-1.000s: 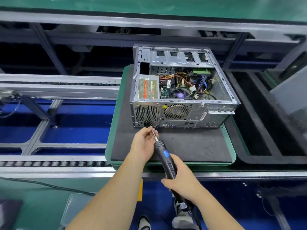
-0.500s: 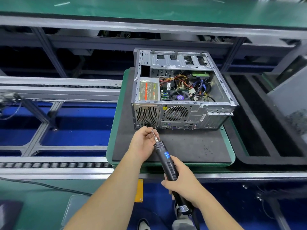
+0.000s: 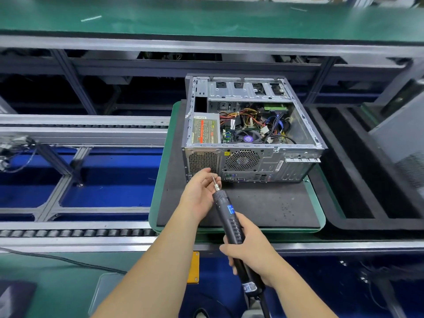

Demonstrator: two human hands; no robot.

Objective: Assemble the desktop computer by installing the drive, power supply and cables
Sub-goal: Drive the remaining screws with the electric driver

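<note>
Green bench tray [image 3: 158,180] carries the computer case [image 3: 252,134]; my right hand [image 3: 252,255] grips the electric screwdriver [image 3: 229,216], my left hand [image 3: 202,191] pinches its bit [image 3: 215,182], likely seating a power-supply [image 3: 205,131] screw next.

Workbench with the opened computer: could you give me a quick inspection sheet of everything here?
Surface: black mat on a green tray.
Job's things: computer case open on top, power supply seated inside.
Clutter: nothing seen.
Grippers: right hand grips the electric screwdriver; left hand pinches its bit.
Cables: coloured wires bundled inside the case.
Surroundings: roller conveyor, metal frame.
</note>
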